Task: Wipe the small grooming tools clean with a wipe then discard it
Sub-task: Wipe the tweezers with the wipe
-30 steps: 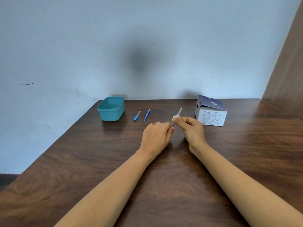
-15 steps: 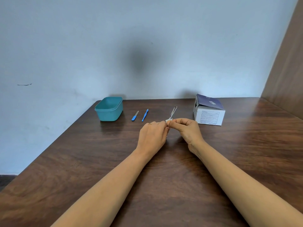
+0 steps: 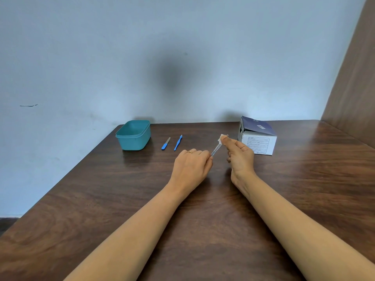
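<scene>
My left hand (image 3: 190,166) pinches the near end of a thin metal grooming tool (image 3: 216,149) that slants up to the right above the table. My right hand (image 3: 239,154) pinches a small white wipe (image 3: 221,137) around the tool's far tip, so the tip is hidden. Two blue-handled tools lie on the table behind my left hand: a short nail file (image 3: 166,143) and, just right of it, a slimmer blue tool (image 3: 178,142).
A teal plastic tub (image 3: 134,135) stands at the back left of the dark wooden table (image 3: 203,220). A white and navy box (image 3: 257,138) with its flap open sits at the back right. A wooden panel (image 3: 353,78) rises on the right.
My hands have drawn apart: the right hand slid the wipe from near my left fingers up along the tool to its far tip. The tool now tilts lower.
</scene>
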